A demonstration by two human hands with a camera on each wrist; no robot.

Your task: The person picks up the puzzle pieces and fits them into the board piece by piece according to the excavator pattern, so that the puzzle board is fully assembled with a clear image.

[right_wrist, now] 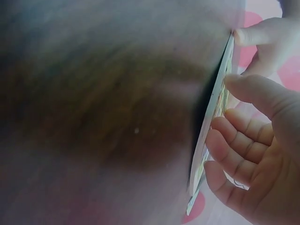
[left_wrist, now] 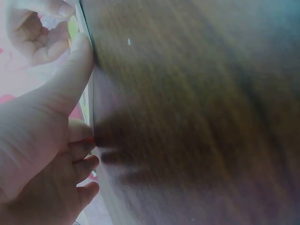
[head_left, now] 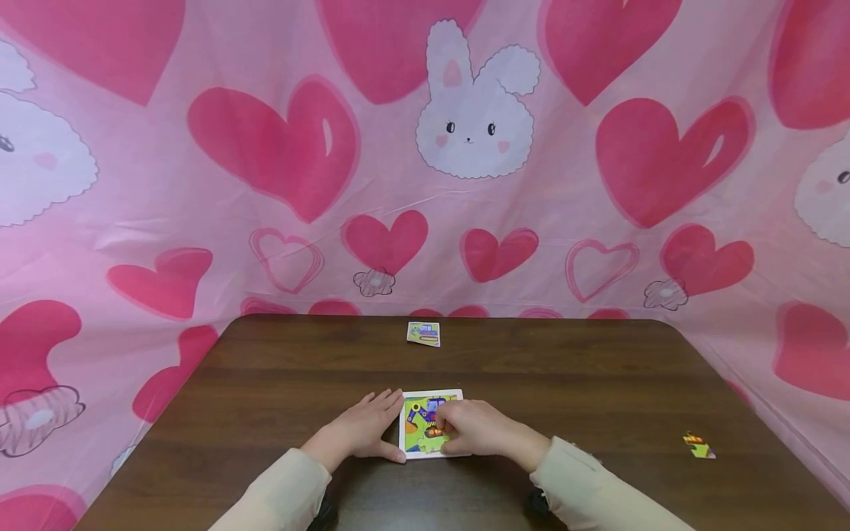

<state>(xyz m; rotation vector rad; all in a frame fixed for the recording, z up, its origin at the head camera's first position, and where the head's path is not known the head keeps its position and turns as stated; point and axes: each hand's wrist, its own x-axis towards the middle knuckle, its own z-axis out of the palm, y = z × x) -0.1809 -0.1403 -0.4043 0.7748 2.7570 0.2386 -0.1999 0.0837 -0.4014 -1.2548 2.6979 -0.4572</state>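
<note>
A small jigsaw puzzle with a white frame (head_left: 415, 426) lies flat on the brown table, its picture a purple digger on green and yellow. My left hand (head_left: 365, 428) rests along the frame's left side; its thumb (left_wrist: 82, 51) touches the near left corner area. Over the puzzle's right part, my right hand (head_left: 488, 428) presses down with bent fingers, hiding the pieces beneath. In the right wrist view, the thumb (right_wrist: 248, 89) and fingertips touch the puzzle's surface, standing apart, and no loose piece shows between them.
Loose puzzle pieces (head_left: 699, 445), coloured orange and yellow-green, lie far to the right on the table (head_left: 564, 369). A small picture card (head_left: 423, 334) with a vehicle on it lies near the back edge. A pink heart-patterned cloth (head_left: 398, 192) hangs behind the table.
</note>
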